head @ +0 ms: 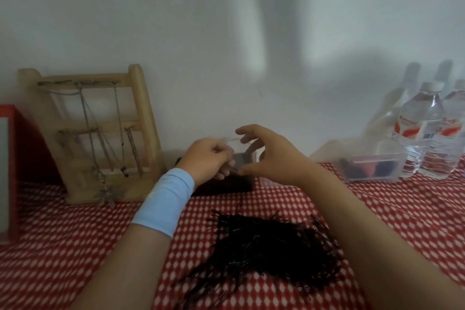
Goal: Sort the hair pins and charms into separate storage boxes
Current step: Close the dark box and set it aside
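Red-dotted cloth: L hand curled on blurry clear box, R hand spread wide, thumb touching it.

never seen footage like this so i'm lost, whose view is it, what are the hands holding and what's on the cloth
There is no machine here: one camera worn on a person's head looks down at their own two bare hands. The left hand, with a light blue wristband, grips a small clear box; the right hand curves round it, too blurred to tell whether it grips. On the red-and-white cloth lies a pile of dark hair pins. A wooden stand hung with necklaces is on the left, a clear container and water bottles on the right.
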`<state>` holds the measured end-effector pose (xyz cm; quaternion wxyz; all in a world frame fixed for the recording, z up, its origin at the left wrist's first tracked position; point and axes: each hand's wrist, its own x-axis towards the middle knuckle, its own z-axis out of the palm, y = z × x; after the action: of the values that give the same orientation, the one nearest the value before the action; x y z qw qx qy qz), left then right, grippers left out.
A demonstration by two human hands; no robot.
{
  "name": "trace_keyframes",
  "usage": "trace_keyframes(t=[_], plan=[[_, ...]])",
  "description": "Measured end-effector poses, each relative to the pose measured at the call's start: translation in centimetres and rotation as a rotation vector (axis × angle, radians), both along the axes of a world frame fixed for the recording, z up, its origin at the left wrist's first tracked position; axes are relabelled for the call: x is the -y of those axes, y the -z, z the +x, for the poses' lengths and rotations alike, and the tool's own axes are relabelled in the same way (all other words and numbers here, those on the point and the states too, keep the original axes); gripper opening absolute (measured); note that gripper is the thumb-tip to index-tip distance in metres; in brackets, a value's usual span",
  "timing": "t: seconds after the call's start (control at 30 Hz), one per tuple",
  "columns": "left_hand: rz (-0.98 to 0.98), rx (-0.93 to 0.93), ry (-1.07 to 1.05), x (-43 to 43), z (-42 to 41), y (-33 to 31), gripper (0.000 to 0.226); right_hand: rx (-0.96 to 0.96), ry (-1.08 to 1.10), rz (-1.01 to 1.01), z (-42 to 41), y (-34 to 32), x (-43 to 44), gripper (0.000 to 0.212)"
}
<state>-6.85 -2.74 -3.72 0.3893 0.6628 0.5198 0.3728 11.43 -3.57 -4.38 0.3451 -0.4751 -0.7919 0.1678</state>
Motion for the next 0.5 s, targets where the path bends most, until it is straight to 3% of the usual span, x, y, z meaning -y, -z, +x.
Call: trace_keyframes(t=[0.2,0.3,0.37,0.43,0.5], plan=[[-0.017,-0.138,-0.082,2.9,-6.7,1.0,0.009,0.203,-0.104,-0.073,-6.4,0.2,1.4,0.084],[0.071,-0.234,-0.171,3.9,-9.2,2.0,0.013,0.248,-0.116,-0.081,-9.0,-0.1,1.7,0.073],[0.110,-0.285,-0.230,4.5,-10.8,2.6,0.016,0.262,-0.150,-0.071,-10.1,-0.1,1.9,0.055],[0.064,-0.328,-0.215,5.0,-12.3,3.1,0.035,0.279,-0.184,-0.059,-10.9,0.1,2.3,0.044],[0.003,-0.587,-0.166,5.4,-13.5,3.6,0.067,0.358,-0.191,-0.050,-11.5,0.5,2.7,0.050]])
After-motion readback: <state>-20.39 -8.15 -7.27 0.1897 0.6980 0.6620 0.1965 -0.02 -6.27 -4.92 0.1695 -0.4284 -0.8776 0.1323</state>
